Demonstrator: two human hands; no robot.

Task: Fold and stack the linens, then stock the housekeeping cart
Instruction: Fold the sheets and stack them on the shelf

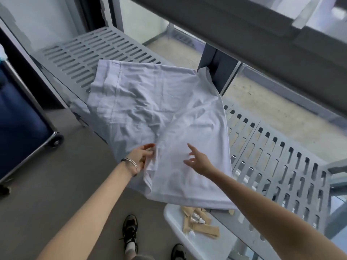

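On the slatted shelf (pixel 272 158), with the left hand (pixel 139 158) pinching the white sheet (pixel 150 109) and the right hand (pixel 199 160) spread above it, smooth wrinkles before folding.

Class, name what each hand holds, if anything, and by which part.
Left hand pinches the white cloth linen at a bunched fold on its near edge. Right hand is open, holding nothing.

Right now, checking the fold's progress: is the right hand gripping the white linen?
No, the right hand hovers over the white linen with fingers spread; only the left hand pinches it.
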